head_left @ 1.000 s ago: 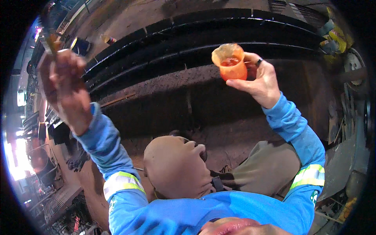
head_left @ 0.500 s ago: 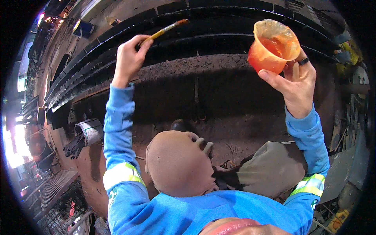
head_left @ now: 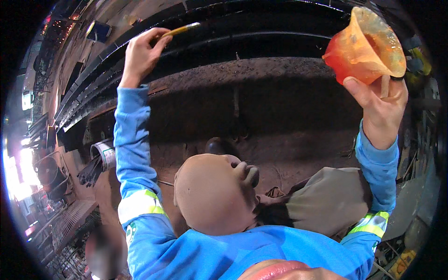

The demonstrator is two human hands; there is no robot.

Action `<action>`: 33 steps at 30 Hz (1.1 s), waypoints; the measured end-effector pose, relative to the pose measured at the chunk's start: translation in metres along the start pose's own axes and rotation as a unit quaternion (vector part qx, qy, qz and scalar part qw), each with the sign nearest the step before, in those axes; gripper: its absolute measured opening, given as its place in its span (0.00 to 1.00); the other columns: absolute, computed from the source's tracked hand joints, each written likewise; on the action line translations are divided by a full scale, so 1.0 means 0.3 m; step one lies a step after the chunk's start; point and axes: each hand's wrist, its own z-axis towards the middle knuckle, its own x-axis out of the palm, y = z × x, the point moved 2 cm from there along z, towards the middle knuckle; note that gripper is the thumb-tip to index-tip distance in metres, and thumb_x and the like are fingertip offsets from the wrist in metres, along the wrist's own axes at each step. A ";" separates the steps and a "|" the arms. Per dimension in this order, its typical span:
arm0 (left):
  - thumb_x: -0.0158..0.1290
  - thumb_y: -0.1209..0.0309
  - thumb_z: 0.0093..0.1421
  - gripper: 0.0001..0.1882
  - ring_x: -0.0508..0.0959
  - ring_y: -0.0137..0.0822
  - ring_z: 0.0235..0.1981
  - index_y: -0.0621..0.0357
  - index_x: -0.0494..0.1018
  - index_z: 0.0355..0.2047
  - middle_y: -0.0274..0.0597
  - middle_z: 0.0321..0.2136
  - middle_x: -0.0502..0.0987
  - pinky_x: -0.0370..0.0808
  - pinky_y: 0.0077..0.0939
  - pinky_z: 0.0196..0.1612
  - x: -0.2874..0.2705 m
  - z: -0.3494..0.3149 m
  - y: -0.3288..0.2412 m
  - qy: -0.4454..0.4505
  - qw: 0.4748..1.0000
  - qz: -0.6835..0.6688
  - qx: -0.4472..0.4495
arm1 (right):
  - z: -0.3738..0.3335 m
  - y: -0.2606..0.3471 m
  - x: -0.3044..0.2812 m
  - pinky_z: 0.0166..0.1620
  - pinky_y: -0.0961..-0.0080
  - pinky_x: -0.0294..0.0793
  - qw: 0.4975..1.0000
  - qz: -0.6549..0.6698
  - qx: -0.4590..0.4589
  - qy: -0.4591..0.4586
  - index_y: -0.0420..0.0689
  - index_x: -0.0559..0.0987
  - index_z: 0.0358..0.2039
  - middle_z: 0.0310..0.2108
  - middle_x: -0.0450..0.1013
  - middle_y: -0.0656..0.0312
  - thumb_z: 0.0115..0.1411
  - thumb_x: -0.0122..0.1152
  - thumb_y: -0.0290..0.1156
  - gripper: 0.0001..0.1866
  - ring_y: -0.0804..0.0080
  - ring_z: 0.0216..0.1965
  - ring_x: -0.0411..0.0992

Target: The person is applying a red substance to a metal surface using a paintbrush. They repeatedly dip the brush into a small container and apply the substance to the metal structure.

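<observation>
From my remote seat I saw the left hand [head_left: 144, 51] pinching a yellow-handled paintbrush [head_left: 182, 30] over the black beams [head_left: 280, 46], while the right hand's [head_left: 385, 107] fingers and thumb gripped a tilted, orange-stained cup [head_left: 352, 51] toward the beams' right end.

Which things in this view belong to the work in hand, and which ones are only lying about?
In the work:
- brush, in the left hand
- orange cup, tilted in the right hand
- probably the long dark bars beyond

Lying about, apparently:
- dark blue can
- white bucket
- slatted grate
</observation>
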 end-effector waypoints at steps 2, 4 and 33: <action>0.61 0.66 0.59 0.12 0.81 0.33 0.32 0.58 0.80 0.40 0.45 0.32 0.82 0.75 0.25 0.38 -0.011 0.013 0.014 -0.006 0.998 0.035 -0.048 | 0.002 0.009 0.007 0.57 0.69 0.72 1.000 0.015 -0.013 0.003 0.37 0.71 0.55 0.51 0.73 0.54 0.49 0.71 0.19 0.31 0.65 0.52 0.73; 0.60 0.67 0.60 0.11 0.80 0.29 0.32 0.60 0.80 0.40 0.43 0.32 0.83 0.75 0.23 0.39 -0.031 0.006 0.036 -0.051 0.999 -0.012 -0.015 | -0.006 0.009 -0.023 0.57 0.68 0.72 0.999 0.006 -0.036 0.001 0.37 0.71 0.55 0.51 0.73 0.54 0.50 0.70 0.19 0.30 0.65 0.53 0.73; 0.59 0.72 0.62 0.10 0.78 0.22 0.35 0.61 0.80 0.42 0.35 0.33 0.82 0.73 0.16 0.40 0.053 0.004 -0.072 -0.071 0.994 -0.083 0.015 | 0.054 0.109 -0.205 0.48 0.72 0.72 0.995 -0.059 -0.080 0.000 0.37 0.73 0.49 0.44 0.73 0.55 0.51 0.73 0.27 0.25 0.67 0.44 0.73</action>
